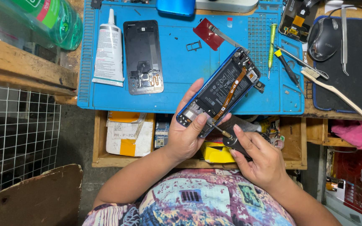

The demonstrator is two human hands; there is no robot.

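Right hand (259,158) pinches a screwdriver (231,140); left hand (188,132) clasps an opened phone (223,90).

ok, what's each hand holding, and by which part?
Left hand holds the opened phone by its lower end, thumb on the inner face. Right hand holds a screwdriver by its handle, tip at the phone's lower end.

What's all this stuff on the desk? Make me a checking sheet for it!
Surface: blue work mat on a wooden bench.
Job's things: opened phone, back off, battery showing; screwdriver tip at its lower end.
Clutter: glue tube, dark phone panel, brush, tweezers, mouse, green bottle.
Grips: left hand holds the phone; right hand holds the screwdriver.
Cables: orange ribbon cable across the battery.
Surroundings: open drawer, wire grid.
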